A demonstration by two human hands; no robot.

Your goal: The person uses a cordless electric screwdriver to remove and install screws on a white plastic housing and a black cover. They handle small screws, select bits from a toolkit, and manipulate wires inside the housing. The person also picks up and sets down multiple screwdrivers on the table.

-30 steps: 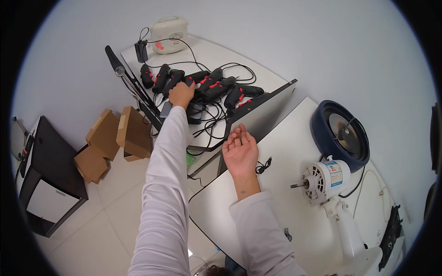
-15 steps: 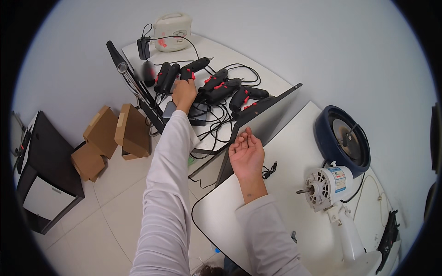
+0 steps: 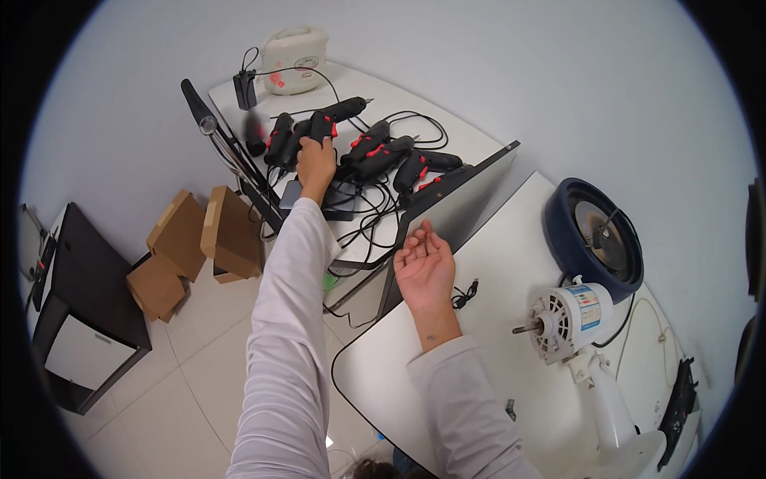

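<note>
My left hand point(image 3: 317, 166) is closed round the handle of a black hot glue gun point(image 3: 345, 109) with a red trigger and a pointed metal tip. Beside it on the left lie more black-and-red glue guns point(image 3: 279, 137), partly covered by the held one. Several others point(image 3: 386, 157) rest to the right, their black cords tangled over the white table. Lower right, my right hand point(image 3: 427, 271) holds nothing, palm up with loosely bent fingers, by the edge of the grey divider panel point(image 3: 471, 199). A flat grey box point(image 3: 339, 198) lies below my left wrist, partly hidden.
A white rice cooker point(image 3: 295, 62) stands at the back. The nearer white table point(image 3: 391, 359) carries a blue ring-shaped housing point(image 3: 570, 239), a white fan motor point(image 3: 566, 319) on a stand and a short black cable point(image 3: 466, 294). Open cardboard boxes point(image 3: 182, 235) and a dark cabinet point(image 3: 96, 279) are at left.
My left hand has shifted the held glue gun slightly left, so its handle now overlaps the neighbouring guns. My right hand keeps its pose. The whole view has moved a little.
</note>
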